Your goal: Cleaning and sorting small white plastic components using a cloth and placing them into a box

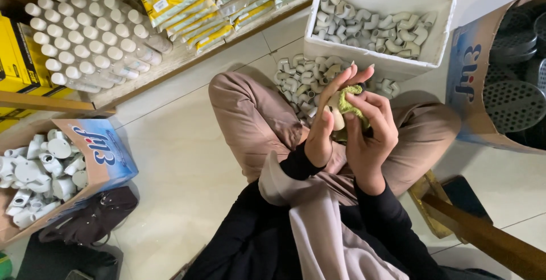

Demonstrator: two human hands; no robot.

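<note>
Hands meet above the lap: left hand [325, 122] holds a cream pipe elbow [336, 118] in its grip, right hand [369, 127] presses a fuzzy green cloth [351, 102] against it.

cloth [351, 105]: green, fuzzy | fitting [336, 119]: smooth cream plastic | floor tiles [182, 160]: glossy | box [438, 27]: matt white foam

Green cloth [351, 102]; white pipe elbows [372, 25]; blue-printed carton [98, 149]; yellow packets [187, 7].

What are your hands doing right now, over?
Left hand grips a pale pipe elbow. Right hand presses a green cloth on it. Loose elbows heaped on the floor beyond; nothing blocking.
</note>
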